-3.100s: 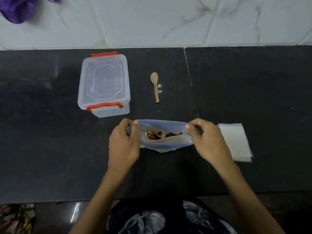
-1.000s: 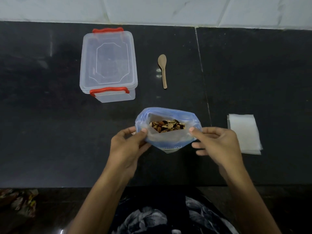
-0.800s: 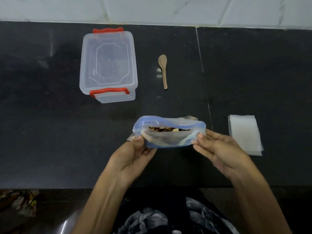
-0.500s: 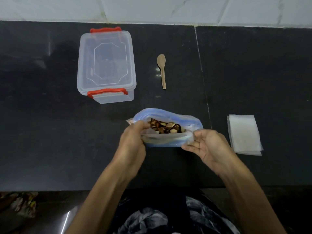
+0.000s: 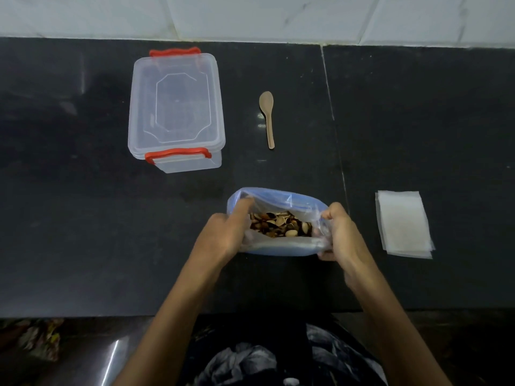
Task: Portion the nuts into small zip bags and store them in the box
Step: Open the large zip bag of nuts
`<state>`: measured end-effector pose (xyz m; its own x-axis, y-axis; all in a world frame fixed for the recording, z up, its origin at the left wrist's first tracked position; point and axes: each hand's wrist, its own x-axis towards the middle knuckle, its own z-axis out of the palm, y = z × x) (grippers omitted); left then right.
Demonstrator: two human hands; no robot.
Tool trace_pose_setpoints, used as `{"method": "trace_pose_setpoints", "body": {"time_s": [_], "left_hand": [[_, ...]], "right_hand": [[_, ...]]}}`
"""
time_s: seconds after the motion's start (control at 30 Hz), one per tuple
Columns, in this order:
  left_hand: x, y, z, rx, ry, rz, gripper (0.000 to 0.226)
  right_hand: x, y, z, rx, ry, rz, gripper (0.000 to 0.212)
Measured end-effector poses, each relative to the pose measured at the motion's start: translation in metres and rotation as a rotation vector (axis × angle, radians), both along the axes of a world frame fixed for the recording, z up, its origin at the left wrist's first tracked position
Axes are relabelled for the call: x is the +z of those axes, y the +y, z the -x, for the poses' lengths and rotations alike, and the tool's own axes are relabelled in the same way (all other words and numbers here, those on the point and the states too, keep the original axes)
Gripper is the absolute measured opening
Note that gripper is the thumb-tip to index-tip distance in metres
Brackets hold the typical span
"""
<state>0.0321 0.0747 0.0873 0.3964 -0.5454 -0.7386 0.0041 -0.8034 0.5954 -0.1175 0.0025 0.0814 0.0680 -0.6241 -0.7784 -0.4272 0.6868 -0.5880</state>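
Observation:
A large clear bag with a blue zip rim (image 5: 278, 195) stands on the black counter, its mouth spread wide. Mixed nuts (image 5: 280, 224) show inside it. My left hand (image 5: 223, 235) grips the bag's left rim, one finger reaching inside the mouth. My right hand (image 5: 341, 232) grips the right rim with curled fingers. A clear plastic box with red latches (image 5: 175, 112) sits lidded at the back left. A stack of small clear zip bags (image 5: 402, 224) lies flat to the right.
A small wooden spoon (image 5: 268, 118) lies between the box and the counter seam, bowl pointing away. The black counter (image 5: 83, 218) ends at a white tiled wall (image 5: 278, 15) behind and at its front edge near my body.
Both hands have shifted their hold on the bag's rim and pulled the mouth wider. My left finger now reaches inside the mouth, and more of the nuts show.

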Motion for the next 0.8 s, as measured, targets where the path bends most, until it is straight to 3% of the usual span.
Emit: {"method": "trace_pose_setpoints", "body": {"time_s": [0.13,0.23,0.3,0.37,0.47,0.63,0.8], "left_hand": [[-0.003,0.015,-0.003,-0.071,-0.345,0.11,0.077],[-0.002,0.014,-0.004,-0.108,-0.409,0.311,0.051],[-0.005,0.013,-0.003,-0.129,-0.441,0.371,0.031],[-0.006,0.01,-0.004,-0.146,-0.478,0.405,0.023],[-0.005,0.0,-0.011,-0.241,-0.434,0.369,0.025],[-0.006,-0.022,-0.019,0.05,0.049,0.105,0.041],[-0.007,-0.023,-0.014,0.046,-0.024,0.174,0.049]], "right_hand": [[0.002,0.003,0.015,0.254,0.222,0.334,0.024],[0.005,0.007,0.021,0.434,0.242,0.676,0.04],[-0.001,0.007,0.018,0.593,0.28,0.809,0.027],[-0.009,0.004,0.015,0.61,0.296,0.829,0.014],[-0.009,-0.006,0.011,0.507,0.267,0.737,0.022],[-0.013,-0.023,0.006,0.358,0.068,0.534,0.036],[-0.014,-0.025,0.004,0.279,0.024,0.51,0.033]]}}
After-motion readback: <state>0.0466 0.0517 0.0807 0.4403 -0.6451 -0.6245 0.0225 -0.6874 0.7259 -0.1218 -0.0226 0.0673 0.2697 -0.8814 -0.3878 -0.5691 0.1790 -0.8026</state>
